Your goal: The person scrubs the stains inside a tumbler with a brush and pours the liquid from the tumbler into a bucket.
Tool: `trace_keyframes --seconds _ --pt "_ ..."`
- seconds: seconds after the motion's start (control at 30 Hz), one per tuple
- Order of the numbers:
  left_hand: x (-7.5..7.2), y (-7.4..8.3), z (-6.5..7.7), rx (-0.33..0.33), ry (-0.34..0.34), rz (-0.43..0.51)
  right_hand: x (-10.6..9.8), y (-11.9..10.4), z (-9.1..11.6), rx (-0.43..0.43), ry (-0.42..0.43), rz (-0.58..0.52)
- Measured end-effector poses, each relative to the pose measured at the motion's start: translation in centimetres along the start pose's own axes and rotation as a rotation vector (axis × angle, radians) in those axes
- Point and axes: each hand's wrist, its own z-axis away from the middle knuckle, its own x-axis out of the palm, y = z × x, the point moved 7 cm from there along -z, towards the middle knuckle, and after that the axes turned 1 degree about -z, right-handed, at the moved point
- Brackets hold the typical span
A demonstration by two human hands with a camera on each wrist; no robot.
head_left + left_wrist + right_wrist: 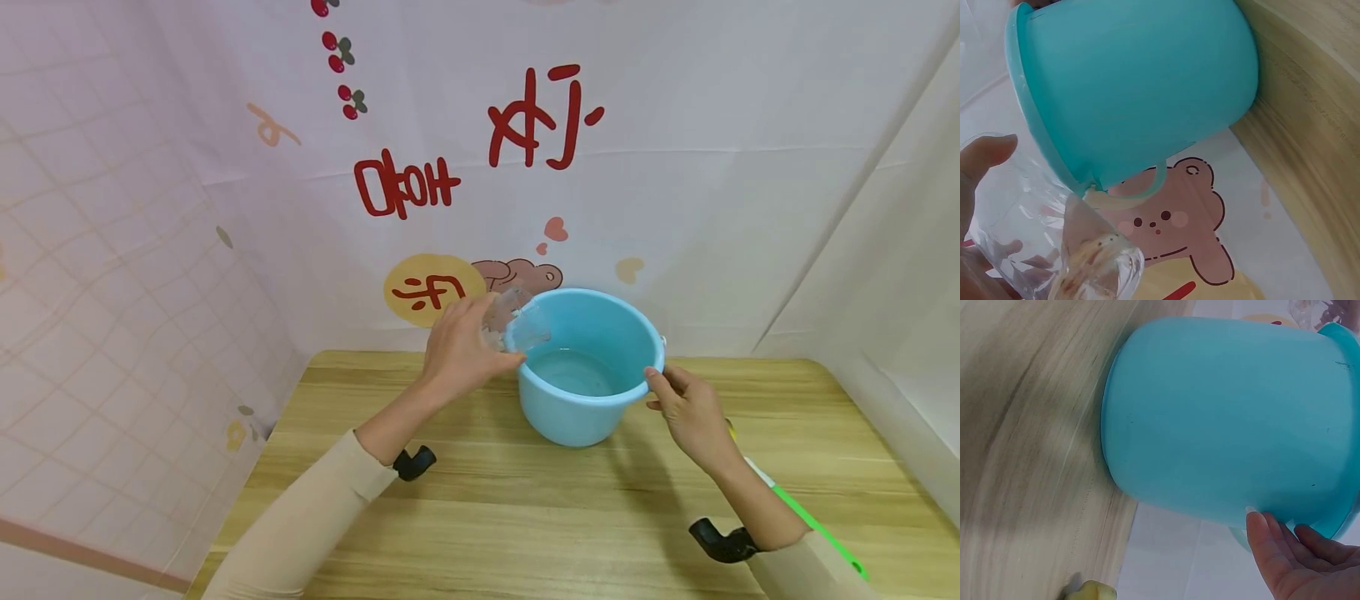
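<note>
A light blue bucket [570,417] stands on the wooden table near the back wall, with what looks like clear water [573,372] in its bottom. My left hand [461,346] grips a clear plastic cup [525,325], tilted at the bucket's left rim with its mouth toward the inside. The left wrist view shows the cup [1029,219] close beside the bucket wall [1141,81]; whether they touch I cannot tell. On the other side, my right hand [690,417] holds the bucket's right rim, thumb on top and fingers below, as the right wrist view also shows the fingers [1266,544] against it.
A long tool with a bright green handle [817,521] lies on the table at the right, partly behind my right forearm. Its yellow end [1094,591] shows in the right wrist view. A printed white cloth wall [675,250] closes off the back and sides.
</note>
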Motion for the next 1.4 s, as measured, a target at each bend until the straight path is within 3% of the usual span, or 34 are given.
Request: trace_keyframes --seconds 0.27,0.73,1.4 --pt "0.0 0.6 -0.4 0.006 -0.028 -0.084 0.0 0.0 0.0 -0.010 0.010 -0.006" --pt "0.1 1.1 -0.8 -0.015 -0.050 -0.122 0.1 0.0 -0.1 -0.006 0.017 -0.004" --pt "-0.1 2.4 -1.2 0.045 -0.078 -0.200 0.0 0.0 0.0 -0.015 0.023 0.019"
